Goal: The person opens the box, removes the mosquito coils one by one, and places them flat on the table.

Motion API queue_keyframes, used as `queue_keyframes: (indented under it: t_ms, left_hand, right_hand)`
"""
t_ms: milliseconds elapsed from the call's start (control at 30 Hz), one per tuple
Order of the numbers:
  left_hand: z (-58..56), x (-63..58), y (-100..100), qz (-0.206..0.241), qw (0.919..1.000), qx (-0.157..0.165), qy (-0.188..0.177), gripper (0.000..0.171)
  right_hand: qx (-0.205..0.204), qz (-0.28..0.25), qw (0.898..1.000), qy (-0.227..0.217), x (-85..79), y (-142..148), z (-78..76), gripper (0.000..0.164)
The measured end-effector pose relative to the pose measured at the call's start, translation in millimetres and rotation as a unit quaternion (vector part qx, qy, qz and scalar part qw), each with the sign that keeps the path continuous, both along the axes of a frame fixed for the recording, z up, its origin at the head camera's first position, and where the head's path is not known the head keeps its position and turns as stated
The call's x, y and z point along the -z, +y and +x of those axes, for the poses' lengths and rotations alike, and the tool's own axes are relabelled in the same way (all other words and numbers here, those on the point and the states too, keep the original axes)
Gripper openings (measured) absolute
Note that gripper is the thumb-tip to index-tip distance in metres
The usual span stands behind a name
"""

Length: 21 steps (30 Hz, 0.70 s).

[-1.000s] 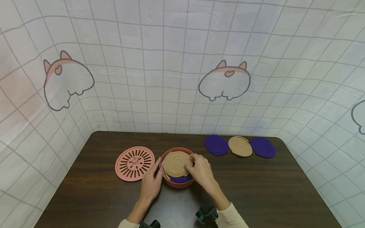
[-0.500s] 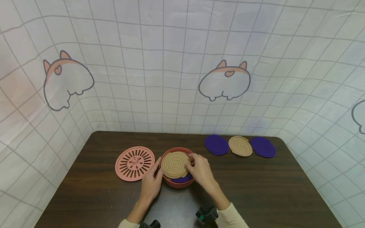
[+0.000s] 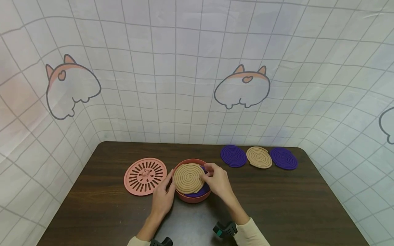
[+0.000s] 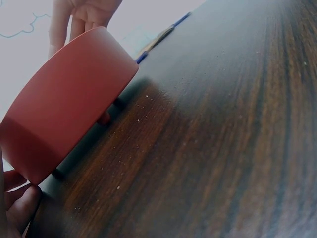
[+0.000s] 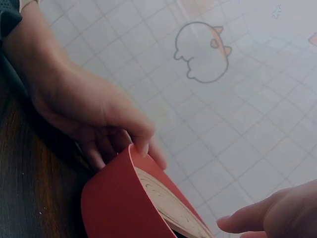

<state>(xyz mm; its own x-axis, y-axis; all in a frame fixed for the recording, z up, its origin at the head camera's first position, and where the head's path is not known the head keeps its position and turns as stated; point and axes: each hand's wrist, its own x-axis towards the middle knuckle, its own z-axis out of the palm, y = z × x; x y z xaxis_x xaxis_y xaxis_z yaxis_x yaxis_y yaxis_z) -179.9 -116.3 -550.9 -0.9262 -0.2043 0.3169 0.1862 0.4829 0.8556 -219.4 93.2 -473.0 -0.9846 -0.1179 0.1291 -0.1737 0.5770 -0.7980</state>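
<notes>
A red round box (image 3: 192, 201) stands on the table, holding stacked spiral coasters. The top beige coaster (image 3: 188, 178) sits toward the left of the opening, over a purple coaster (image 3: 200, 193) that shows along the right and front. My left hand (image 3: 163, 200) grips the box at its left wall; the right wrist view shows the left hand's thumb (image 5: 141, 145) over the rim. At the right rim is my right hand (image 3: 219, 181), its thumb tip right at the beige coaster's edge and its index finger (image 5: 242, 218) extended.
A pink slotted lid (image 3: 145, 176) lies left of the box. Along the back right lie a purple coaster (image 3: 233, 156), a beige coaster (image 3: 259, 157) and another purple coaster (image 3: 284, 158) in a row. A white grid-patterned curtain (image 3: 197, 68) surrounds the dark wooden table (image 3: 277, 205).
The top beige coaster has slid left inside the box, uncovering more purple at the right. My right fingers have come off its top to its edge. My left hand stays on the box.
</notes>
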Motion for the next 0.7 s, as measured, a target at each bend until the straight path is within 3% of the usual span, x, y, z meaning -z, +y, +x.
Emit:
queue_keyframes:
  t_ms: [333,700]
  left_hand:
    - [-0.5,0.1,0.7,-0.005,1.0,-0.002,0.005,0.046]
    - [-0.1,-0.7,-0.1,0.002,1.0,0.003,-0.003,0.046]
  right_hand:
    - [-0.026,-0.01,0.999,-0.017,0.5,0.6,-0.3,0.028]
    - [-0.04,-0.038,0.998,-0.039,1.3,0.7,-0.1,0.03]
